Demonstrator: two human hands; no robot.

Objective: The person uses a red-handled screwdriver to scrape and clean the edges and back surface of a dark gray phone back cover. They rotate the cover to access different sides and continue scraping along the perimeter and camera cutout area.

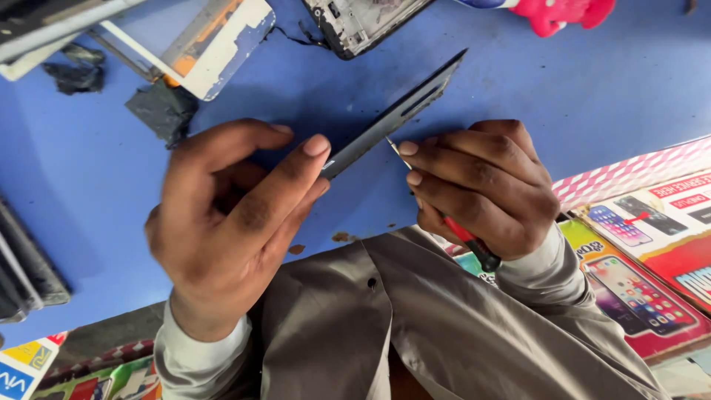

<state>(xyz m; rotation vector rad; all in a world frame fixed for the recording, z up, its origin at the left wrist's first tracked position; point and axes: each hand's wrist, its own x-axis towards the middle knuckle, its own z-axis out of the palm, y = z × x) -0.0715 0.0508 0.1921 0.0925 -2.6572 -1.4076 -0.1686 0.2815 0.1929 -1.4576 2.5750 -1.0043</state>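
Hands meet over a blue counter, working edge-on at a thin dark panel, seemingly a phone screen or frame seen from its side. The left hand is partly closed, pinching the panel's near end between thumb and forefinger so that it slants up and away above the counter. The right hand is curled tight around a red-handled tool, likely a small screwdriver, whose fine metal tip touches the panel's lower edge just beside the left fingertips.

Behind them on the counter lie an opened phone body, a white screen frame with an orange strip, and dark scraps. Printed phone posters hang at the right front edge.

Risks, as I judge them: the panel is held at one end only, so pressure from the tip could flex or crack it, or twist it out of the pinch. The tip sits close to the left forefinger; a slip along the smooth edge could jab it. Too much leverage might also gouge the panel's edge.
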